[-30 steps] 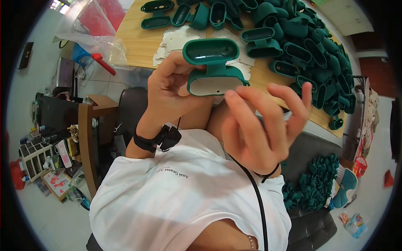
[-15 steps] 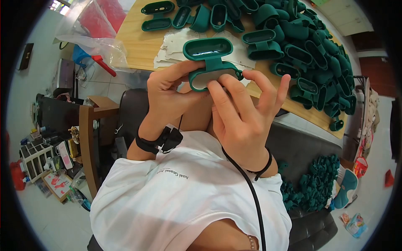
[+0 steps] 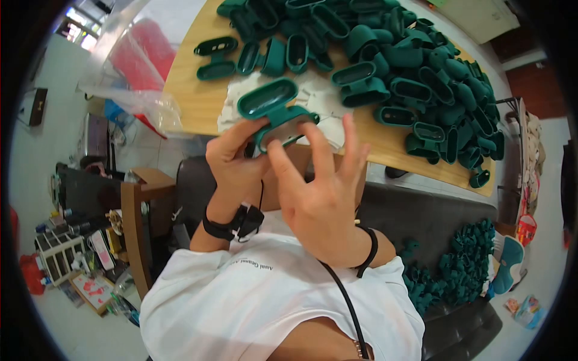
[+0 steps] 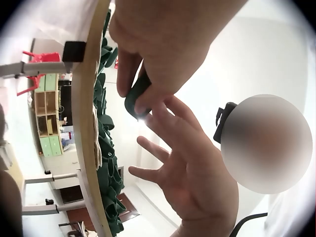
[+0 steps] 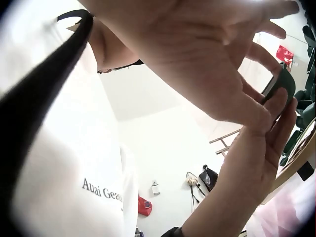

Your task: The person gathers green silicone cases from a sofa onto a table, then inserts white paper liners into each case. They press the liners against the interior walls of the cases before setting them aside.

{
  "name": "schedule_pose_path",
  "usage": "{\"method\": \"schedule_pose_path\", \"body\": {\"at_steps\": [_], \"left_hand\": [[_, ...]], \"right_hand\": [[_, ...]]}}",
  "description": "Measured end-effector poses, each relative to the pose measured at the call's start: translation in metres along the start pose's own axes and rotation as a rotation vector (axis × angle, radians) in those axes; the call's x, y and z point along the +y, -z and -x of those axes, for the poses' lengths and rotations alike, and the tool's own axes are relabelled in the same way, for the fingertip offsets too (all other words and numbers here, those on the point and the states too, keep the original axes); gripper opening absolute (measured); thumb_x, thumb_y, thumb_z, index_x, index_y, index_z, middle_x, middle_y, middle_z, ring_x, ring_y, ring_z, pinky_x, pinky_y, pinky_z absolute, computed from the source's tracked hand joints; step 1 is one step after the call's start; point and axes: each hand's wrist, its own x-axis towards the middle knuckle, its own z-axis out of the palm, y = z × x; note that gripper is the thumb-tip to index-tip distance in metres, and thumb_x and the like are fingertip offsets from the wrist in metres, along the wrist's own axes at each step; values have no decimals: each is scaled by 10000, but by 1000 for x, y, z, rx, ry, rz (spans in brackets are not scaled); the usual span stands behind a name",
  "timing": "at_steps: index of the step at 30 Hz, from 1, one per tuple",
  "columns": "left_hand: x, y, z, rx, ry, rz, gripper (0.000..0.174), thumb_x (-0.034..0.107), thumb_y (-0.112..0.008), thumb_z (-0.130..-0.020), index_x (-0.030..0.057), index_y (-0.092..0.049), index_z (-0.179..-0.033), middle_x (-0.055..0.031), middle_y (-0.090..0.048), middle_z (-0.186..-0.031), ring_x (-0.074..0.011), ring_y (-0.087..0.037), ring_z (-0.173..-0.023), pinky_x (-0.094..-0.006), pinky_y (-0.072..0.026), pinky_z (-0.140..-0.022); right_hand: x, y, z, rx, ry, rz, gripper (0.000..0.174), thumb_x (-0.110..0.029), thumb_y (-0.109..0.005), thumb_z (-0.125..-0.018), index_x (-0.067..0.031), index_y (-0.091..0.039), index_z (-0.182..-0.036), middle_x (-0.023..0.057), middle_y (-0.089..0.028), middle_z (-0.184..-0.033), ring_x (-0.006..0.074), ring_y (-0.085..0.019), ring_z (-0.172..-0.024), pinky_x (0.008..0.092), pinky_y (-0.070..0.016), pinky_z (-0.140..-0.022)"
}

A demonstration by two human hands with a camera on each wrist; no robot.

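Note:
In the head view my left hand (image 3: 232,171) grips a green silicone earbud-case cover (image 3: 268,99), its two hollow halves joined by a strap. The cover is tilted, its openings facing me, above the table's near edge. A flat white insert (image 3: 283,133) fills the lower half. My right hand (image 3: 319,201) presses two fingertips on this insert, one at each end, while its other fingers stretch away from the cover. In the left wrist view the left thumb lies along the cover (image 4: 138,95). The right wrist view shows a right fingertip at the rim of the cover (image 5: 284,83).
A large heap of similar green covers (image 3: 415,60) spreads over the wooden table (image 3: 189,99). Flat white pieces (image 3: 328,96) lie near its front edge. More green items (image 3: 466,259) pile on the dark seat to the right. A clear plastic bag (image 3: 135,102) hangs at the left.
The right fingertips have come from beside the cover onto the white insert and spread to its two ends. The cover has moved left and tilted. The head view has shifted upward.

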Motion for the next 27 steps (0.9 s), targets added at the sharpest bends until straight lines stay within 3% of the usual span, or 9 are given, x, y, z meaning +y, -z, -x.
{"method": "schedule_pose_path", "body": {"at_steps": [4, 7, 10, 13, 15, 18, 21, 24, 27], "left_hand": [[-2, -2, -2, 65, 16, 111, 421, -125, -737, -660, -37, -660, -1064, -60, -681, -943, -74, -609, -825, -221, -504, -723], [-6, 8, -1, 49, 29, -33, 409, -118, -744, -671, -37, -661, -1063, -65, -680, -946, -78, -611, -828, -229, -508, -729], [-2, 23, -20, 235, 41, -223, 414, -41, -786, -693, -44, -657, -1087, -84, -682, -927, -87, -610, -798, -229, -502, -700], [-10, 63, -68, 536, 48, -519, 438, 67, -816, -720, -62, -650, -1104, -123, -687, -926, -113, -634, -806, -262, -527, -701], [-9, 92, -98, 456, 44, -742, 512, 133, -821, -736, -74, -613, -1157, -144, -682, -961, -143, -650, -840, -286, -543, -685], [-27, 115, -122, 318, -121, -987, 572, 135, -807, -752, -78, -560, -1222, -158, -672, -1019, -162, -647, -883, -294, -550, -691], [-8, 96, -126, 367, 95, -905, 601, 112, -812, -737, -36, -547, -1256, -141, -664, -1072, -159, -645, -943, -278, -545, -730], [14, 73, -103, 228, 3, -456, 569, 107, -832, -702, 6, -600, -1212, -113, -672, -1080, -149, -645, -950, -260, -541, -736], [38, 43, -59, -309, 36, -198, 528, 97, -855, -650, 40, -651, -1134, -75, -683, -1044, -138, -649, -900, -250, -533, -706]], "right_hand": [[1, 5, -7, -147, -19, -175, 573, -174, -775, -683, -183, -557, -1212, 201, -336, -1359, 597, -164, -1324, 795, -281, -875], [11, 10, -16, -211, 35, -272, 551, -208, -776, -699, -194, -571, -1210, 183, -366, -1344, 592, -167, -1324, 789, -283, -881], [30, 14, -34, -120, 256, -373, 457, -203, -760, -701, -152, -617, -1132, 147, -451, -1273, 519, -267, -1314, 739, -297, -932], [59, 16, -46, 216, 150, 60, 196, -77, -650, -725, -68, -662, -921, 90, -570, -1067, 340, -469, -1156, 603, -322, -1005], [79, 20, -51, 246, 47, 259, 183, -43, -625, -723, -85, -668, -896, 70, -570, -1022, 324, -484, -1088, 567, -352, -994], [99, 17, -54, 204, 17, 449, 183, -45, -633, -713, -102, -670, -883, 37, -576, -993, 289, -494, -1048, 556, -351, -1003], [105, 10, -57, 289, 45, 474, 147, -63, -677, -697, -116, -677, -834, -3, -591, -881, 236, -528, -962, 547, -338, -1016], [97, 17, -60, 498, 99, 297, 154, -85, -731, -664, -115, -701, -812, -10, -615, -801, 227, -555, -871, 509, -355, -992], [73, 34, -52, 331, 170, -158, 220, -61, -765, -643, -117, -719, -851, 19, -630, -831, 235, -574, -854, 459, -407, -927]]}}
